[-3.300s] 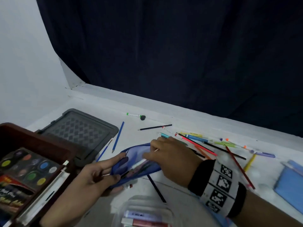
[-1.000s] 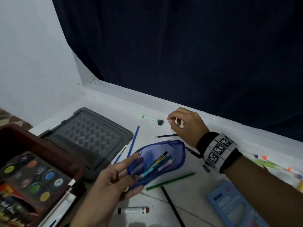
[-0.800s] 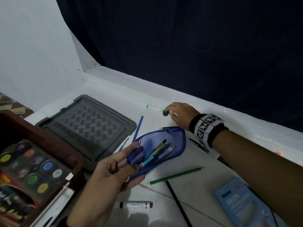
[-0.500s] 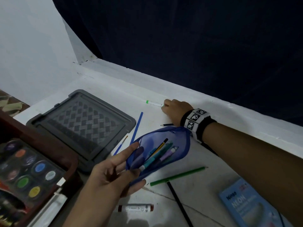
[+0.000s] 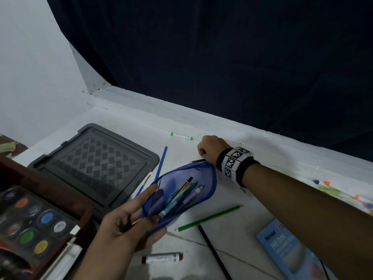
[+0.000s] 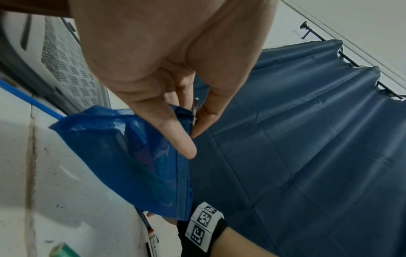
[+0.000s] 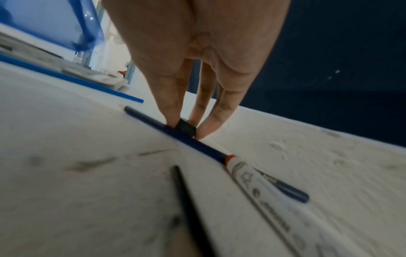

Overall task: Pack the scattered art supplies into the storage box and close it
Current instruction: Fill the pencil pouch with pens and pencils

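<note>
At about 12 o'clock on the white table (image 5: 232, 235), my right hand (image 5: 210, 148) pinches a small black cap (image 7: 185, 129) down against a dark blue pencil (image 7: 193, 140), while my left hand (image 5: 125, 225) grips the open blue pouch (image 5: 181, 190) of pens at 6 o'clock, the maroon storage box (image 5: 60, 203) lying at 8 o'clock.

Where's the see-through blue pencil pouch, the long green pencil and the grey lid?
See-through blue pencil pouch (image 5: 203, 179): head view, on its mesh side.
Long green pencil (image 5: 210, 218): head view, mid-shaft, on the table.
Grey patterned plastic lid (image 5: 96, 160): head view, on its woven-pattern centre.
</note>
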Demonstrator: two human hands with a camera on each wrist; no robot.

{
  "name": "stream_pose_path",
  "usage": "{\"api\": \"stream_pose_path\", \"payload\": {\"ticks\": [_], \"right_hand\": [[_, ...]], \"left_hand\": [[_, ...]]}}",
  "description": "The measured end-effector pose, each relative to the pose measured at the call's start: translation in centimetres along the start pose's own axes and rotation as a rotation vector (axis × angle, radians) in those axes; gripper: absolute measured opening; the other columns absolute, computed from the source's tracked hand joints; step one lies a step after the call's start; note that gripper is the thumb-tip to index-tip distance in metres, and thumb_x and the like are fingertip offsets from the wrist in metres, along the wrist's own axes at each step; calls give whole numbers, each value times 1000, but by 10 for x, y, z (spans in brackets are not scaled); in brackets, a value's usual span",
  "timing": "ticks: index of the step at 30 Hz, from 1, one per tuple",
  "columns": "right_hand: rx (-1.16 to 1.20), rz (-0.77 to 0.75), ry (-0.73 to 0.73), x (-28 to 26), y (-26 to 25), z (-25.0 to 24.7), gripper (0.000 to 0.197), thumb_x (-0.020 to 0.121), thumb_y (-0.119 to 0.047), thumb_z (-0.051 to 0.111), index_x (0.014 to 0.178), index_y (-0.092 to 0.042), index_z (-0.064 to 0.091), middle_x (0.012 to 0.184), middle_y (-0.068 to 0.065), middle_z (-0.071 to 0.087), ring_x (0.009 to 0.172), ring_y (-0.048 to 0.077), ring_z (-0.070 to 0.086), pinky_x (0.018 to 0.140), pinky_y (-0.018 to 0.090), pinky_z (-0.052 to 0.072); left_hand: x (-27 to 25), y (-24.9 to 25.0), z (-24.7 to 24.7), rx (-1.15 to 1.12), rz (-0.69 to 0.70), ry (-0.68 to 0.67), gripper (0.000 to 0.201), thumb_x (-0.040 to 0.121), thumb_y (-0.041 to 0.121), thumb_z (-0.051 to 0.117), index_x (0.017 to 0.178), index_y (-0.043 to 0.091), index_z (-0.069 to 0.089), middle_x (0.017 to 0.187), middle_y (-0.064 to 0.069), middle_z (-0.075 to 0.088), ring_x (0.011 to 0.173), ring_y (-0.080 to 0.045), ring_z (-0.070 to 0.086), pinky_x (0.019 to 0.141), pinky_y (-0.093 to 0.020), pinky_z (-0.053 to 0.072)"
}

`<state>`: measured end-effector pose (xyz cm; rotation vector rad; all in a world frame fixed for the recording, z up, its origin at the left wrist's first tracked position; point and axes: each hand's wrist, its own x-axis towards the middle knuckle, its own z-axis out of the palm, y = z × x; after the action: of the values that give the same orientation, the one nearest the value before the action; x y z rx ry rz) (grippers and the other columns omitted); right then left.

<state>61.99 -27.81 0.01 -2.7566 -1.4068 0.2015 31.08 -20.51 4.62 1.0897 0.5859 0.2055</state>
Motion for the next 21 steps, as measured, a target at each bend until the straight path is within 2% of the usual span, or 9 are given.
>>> {"api": "stream_pose_path", "payload": {"ticks": [3,6,8,11,14,17,21], "right_hand": [[159,43,74,-29,-1,-5,16,79,-1,57,86,-10,68,97,6,59,89,27,58,72,30,44],[395,78,288,-66,-6,-18,18,77,-4,60,87,-18,63,92,0,62,80,20,61,73,32,51],[529,48,428,-93,-14,-30,19,78,-5,65,87,-22,62,89,-5,63,73,9,62,69,27,52],[598,0,593,-139,-30,-51,18,80,-3,67,86,-19,64,89,-6,62,74,7,62,64,18,51],[630,-14,747,-186,-44,-70,18,81,0,67,87,-17,66,91,-8,62,79,10,62,63,16,51],[690,-26,813,-231,-58,-84,19,82,1,68,89,-16,67,94,-7,63,83,13,64,66,21,54],[731,-110,779,-286,-81,-81,14,84,-2,70,91,-14,68,96,-6,64,87,14,64,73,27,54]], "left_hand": [[-5,1,2,-5,-4,14,52,89,-19,52,113,22,74,106,-6,77,90,-14,74,61,-22,58],[-12,5,6,-1,-11,12,52,89,-18,52,113,22,74,106,-6,77,89,-13,74,61,-23,59],[-18,8,9,6,-3,7,51,89,-18,52,113,22,74,107,-4,77,90,-12,74,62,-24,59],[-32,16,14,12,19,-19,49,89,-15,53,116,22,73,112,0,76,97,-12,73,66,-24,60],[-50,21,19,51,43,-61,49,89,-15,53,116,21,72,111,-1,76,98,-13,73,65,-25,60],[-70,22,22,101,49,-118,50,89,-16,53,119,20,71,113,-1,75,97,-12,73,63,-23,59],[-96,19,27,128,2,-190,51,89,-14,54,117,23,73,116,3,74,102,-12,72,65,-25,59]]}}
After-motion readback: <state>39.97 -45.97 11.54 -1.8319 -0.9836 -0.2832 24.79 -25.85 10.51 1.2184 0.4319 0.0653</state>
